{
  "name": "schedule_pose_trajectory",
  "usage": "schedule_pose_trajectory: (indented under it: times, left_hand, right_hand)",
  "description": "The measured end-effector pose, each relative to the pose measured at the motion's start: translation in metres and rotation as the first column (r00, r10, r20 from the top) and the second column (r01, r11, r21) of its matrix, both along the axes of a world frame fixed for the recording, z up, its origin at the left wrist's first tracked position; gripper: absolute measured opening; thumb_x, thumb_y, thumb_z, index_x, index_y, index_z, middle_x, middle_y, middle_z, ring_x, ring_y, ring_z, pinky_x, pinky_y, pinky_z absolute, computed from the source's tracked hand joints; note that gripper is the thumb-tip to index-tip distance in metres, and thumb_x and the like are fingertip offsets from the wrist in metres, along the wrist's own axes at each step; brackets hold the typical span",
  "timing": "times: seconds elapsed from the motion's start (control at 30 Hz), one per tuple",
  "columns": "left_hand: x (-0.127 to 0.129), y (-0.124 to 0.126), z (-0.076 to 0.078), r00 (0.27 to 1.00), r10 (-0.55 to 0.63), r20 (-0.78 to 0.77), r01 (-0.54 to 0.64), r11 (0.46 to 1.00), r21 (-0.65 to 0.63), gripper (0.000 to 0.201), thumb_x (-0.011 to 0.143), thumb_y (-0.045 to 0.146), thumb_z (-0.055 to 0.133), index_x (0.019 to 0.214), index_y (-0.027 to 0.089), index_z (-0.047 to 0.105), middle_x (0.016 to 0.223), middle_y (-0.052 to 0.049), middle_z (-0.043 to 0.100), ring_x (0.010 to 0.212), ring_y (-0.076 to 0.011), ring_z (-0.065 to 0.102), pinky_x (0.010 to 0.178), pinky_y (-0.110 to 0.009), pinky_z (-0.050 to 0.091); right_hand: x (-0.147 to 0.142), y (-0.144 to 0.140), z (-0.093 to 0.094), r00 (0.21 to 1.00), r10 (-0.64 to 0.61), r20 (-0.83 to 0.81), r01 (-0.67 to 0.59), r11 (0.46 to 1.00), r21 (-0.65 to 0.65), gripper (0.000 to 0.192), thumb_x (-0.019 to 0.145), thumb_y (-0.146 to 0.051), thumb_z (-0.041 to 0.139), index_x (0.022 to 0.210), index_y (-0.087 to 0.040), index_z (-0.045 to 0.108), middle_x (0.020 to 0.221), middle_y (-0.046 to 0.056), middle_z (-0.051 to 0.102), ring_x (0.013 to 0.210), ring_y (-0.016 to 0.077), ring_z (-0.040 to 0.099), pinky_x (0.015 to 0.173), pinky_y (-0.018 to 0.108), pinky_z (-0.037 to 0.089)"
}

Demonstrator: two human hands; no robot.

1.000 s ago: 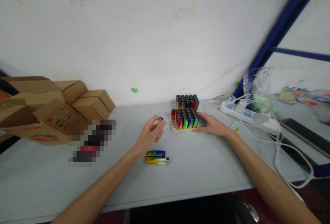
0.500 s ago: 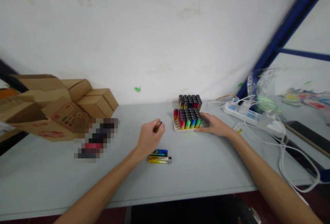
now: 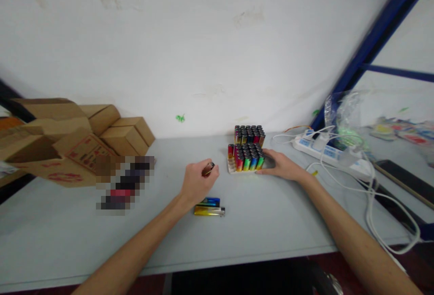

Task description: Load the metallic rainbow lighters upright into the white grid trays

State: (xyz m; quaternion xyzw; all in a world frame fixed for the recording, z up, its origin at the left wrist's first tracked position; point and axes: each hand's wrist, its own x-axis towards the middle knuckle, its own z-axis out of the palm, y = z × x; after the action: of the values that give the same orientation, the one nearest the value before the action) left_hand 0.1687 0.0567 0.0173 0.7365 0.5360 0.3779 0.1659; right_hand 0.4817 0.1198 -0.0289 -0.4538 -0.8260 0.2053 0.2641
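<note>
My left hand (image 3: 197, 182) is closed around a small lighter (image 3: 208, 168), whose metal top pokes out toward the right. Just right of it stands a white tray (image 3: 231, 167) packed with several upright colourful lighters (image 3: 247, 157). My right hand (image 3: 282, 165) rests flat against the tray's right side. A second block of upright lighters (image 3: 249, 134) stands behind the tray, near the wall. Two loose lighters (image 3: 209, 207) lie side by side on the grey table (image 3: 257, 222), right below my left hand.
Cardboard boxes (image 3: 68, 141) are stacked at the left against the white wall. A white power strip (image 3: 325, 152) with trailing cables and a clear plastic bag (image 3: 342, 114) sit at the right, beside a blue metal frame (image 3: 373, 41). A blurred patch (image 3: 124, 186) lies left of centre.
My left hand has lowered slightly and tilted the lighter from upright to slanting right. My right hand has stayed against the tray.
</note>
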Motion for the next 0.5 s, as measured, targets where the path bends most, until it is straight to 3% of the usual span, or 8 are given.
schedule_pose_trajectory:
  times: [0.37, 0.5]
  left_hand:
    - [-0.0005, 0.0011, -0.0051, 0.997, 0.016, -0.070, -0.017, 1.000, 0.000, 0.032, 0.087, 0.030, 0.047, 0.059, 0.020, 0.033, 0.050, 0.007, 0.029, 0.049, -0.0092, 0.028, 0.056, -0.026, 0.025]
    - [-0.0016, 0.0016, -0.0032, 0.999, -0.030, 0.022, 0.031, 0.999, -0.036, 0.026, 0.092, 0.042, 0.050, 0.077, 0.021, 0.047, 0.055, 0.008, 0.037, 0.051, -0.0098, 0.036, 0.057, -0.024, 0.029]
  right_hand:
    - [0.0014, 0.0017, -0.0038, 1.000, 0.003, -0.009, -0.003, 1.000, 0.009, 0.077, 0.072, -0.052, 0.079, 0.136, -0.017, 0.056, 0.136, 0.014, 0.063, 0.123, 0.0346, 0.061, 0.109, 0.053, 0.046]
    - [0.0000, 0.0007, -0.0010, 0.999, 0.014, -0.037, -0.014, 1.000, 0.009, 0.075, 0.072, -0.050, 0.080, 0.135, -0.018, 0.057, 0.135, 0.014, 0.063, 0.121, 0.0338, 0.062, 0.108, 0.052, 0.047]
